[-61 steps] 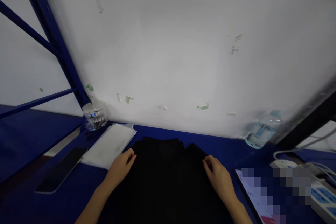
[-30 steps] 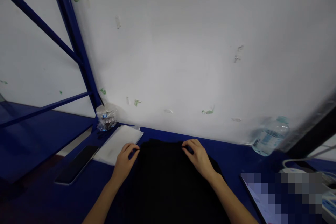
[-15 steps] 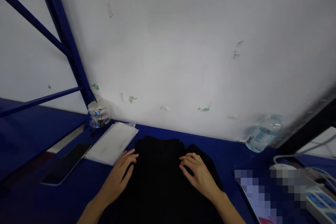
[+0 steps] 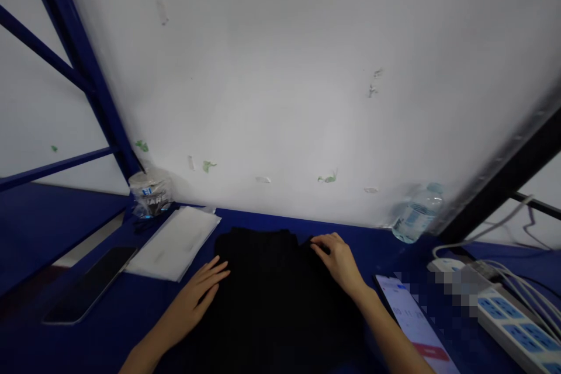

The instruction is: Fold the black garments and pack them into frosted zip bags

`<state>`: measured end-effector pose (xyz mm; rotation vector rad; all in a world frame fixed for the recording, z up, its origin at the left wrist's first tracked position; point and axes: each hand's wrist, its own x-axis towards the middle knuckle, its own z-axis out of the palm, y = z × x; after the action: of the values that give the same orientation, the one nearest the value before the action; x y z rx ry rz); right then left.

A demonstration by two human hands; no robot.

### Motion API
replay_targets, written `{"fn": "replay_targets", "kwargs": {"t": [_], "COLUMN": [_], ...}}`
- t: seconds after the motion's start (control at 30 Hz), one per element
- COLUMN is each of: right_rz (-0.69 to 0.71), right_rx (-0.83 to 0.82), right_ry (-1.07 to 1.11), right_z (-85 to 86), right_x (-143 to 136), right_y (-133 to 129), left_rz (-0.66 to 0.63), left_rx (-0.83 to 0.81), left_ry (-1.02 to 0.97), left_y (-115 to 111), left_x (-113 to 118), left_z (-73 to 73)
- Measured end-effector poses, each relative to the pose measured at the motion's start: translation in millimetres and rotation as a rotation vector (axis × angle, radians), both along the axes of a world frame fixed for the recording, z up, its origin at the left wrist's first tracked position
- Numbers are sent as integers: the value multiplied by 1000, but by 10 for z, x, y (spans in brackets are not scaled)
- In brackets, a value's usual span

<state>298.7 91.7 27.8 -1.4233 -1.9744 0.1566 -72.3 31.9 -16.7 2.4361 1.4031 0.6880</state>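
A black garment (image 4: pixel 263 298) lies spread on the blue table in front of me; its exact kind is hard to make out. My left hand (image 4: pixel 195 295) rests open along its left edge, fingers stretched out and slightly apart. At the upper right, my right hand (image 4: pixel 336 260) pinches a bit of the dark cloth between thumb and fingers, near the garment's top edge. The cloth beneath my right wrist is partly covered by the arm.
To the left are a dark phone (image 4: pixel 92 286), white plastic-wrapped sheets (image 4: pixel 175 243) and a wrapped cup (image 4: pixel 151 194). On the right stand a water bottle (image 4: pixel 418 214), a lit phone (image 4: pixel 409 318) and a power strip (image 4: pixel 517 321) with cables. A white wall (image 4: pixel 263 99) rises behind the table.
My right hand has moved outward to the cloth's upper right and closed on it; the flap there has shifted. My left hand stays by the left edge. The view has turned slightly right.
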Motion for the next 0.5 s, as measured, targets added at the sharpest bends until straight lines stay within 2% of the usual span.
{"fn": "replay_targets", "kwargs": {"t": [0.1,0.2,0.33,0.4,0.5], "right_rz": [63,118,146,116,88], "right_rx": [-9,-78,-164,-133,-88], "right_ry": [62,75,44,66,113], "right_z": [-10,-149,-303,-265,-115], "right_x": [47,119,164,161,168], "right_y": [-208,-386,-466,-514,-705], "left_rz": [5,3,7,27,39], "left_rx": [-5,10,33,61,95], "left_ry": [-15,-33,-18,4,43], "left_y": [-6,17,31,-37,-288], "left_x": [-3,-4,13,24,22], "left_z": [-2,-24,14,82,192]}}
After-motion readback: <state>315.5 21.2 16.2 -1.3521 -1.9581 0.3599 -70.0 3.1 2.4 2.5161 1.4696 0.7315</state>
